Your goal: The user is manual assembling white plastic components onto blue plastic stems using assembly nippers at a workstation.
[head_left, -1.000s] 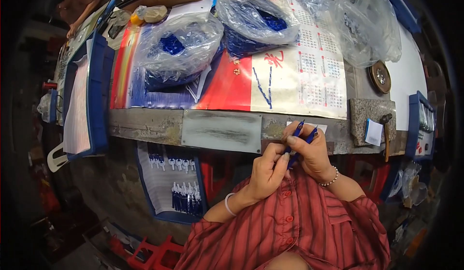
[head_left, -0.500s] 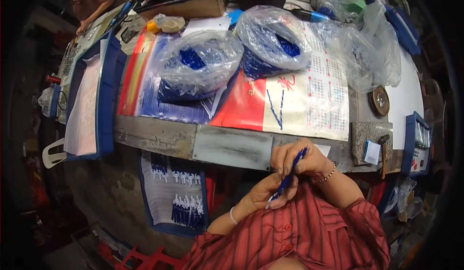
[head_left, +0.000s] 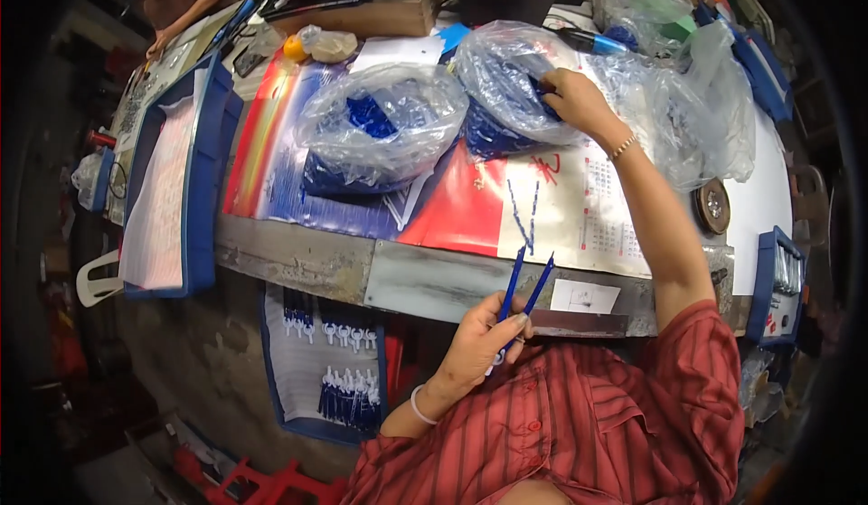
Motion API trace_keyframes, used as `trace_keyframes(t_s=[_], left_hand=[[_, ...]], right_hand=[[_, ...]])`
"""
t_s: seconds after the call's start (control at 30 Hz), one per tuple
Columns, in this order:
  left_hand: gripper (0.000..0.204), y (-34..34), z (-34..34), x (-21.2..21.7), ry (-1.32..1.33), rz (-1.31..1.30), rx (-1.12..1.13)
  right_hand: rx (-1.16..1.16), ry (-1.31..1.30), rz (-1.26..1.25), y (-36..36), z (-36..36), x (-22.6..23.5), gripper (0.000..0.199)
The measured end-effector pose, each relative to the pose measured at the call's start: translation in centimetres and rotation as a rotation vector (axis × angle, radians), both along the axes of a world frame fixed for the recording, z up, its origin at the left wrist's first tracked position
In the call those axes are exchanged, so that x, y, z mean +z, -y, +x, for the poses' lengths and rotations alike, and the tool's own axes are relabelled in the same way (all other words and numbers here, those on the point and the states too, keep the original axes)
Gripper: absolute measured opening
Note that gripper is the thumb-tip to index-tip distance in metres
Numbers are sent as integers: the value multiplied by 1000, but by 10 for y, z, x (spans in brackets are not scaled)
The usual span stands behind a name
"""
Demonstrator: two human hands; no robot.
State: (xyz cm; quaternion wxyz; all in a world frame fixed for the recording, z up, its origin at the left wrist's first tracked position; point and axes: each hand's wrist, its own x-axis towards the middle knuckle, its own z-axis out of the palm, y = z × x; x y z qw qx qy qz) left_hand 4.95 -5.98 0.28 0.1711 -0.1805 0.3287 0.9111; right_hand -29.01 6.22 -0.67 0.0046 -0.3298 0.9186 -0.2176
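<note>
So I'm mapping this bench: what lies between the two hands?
In the head view, between the left hand with two blue pens and the right hand in the bag: a calendar sheet and the bench edge.

A workbench (head_left: 298,256) with a worn grey front edge fills the view, its top spread with a calendar sheet (head_left: 579,207). A long blue tray (head_left: 203,188) overhangs its left edge. Below, the floor (head_left: 181,360) is dark and stained, with a white chair (head_left: 90,283) at left and red stools (head_left: 262,487) near the bottom.

Red striped button shirt (head_left: 579,424); white bangle (head_left: 421,407) left wrist, beaded bracelet (head_left: 623,147) right.
</note>
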Motion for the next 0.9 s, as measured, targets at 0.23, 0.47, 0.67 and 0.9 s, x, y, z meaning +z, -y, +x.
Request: trace_keyframes(t_s=[0.23,0.47,0.67,0.9], left_hand=[[13,0,5,-5,-15,-149,55],[13,-2,5,-4,21,-227,38],[15,-9,5,0,63,-143,24],[15,-18,8,0,63,-148,33]], right_hand=[[-39,-183,326,25,-12,-17,18],[-33,-157,102,11,3,-7,15],[-145,298,-579,-6,31,18,18],[-136,825,-842,-48,144,42,13]])
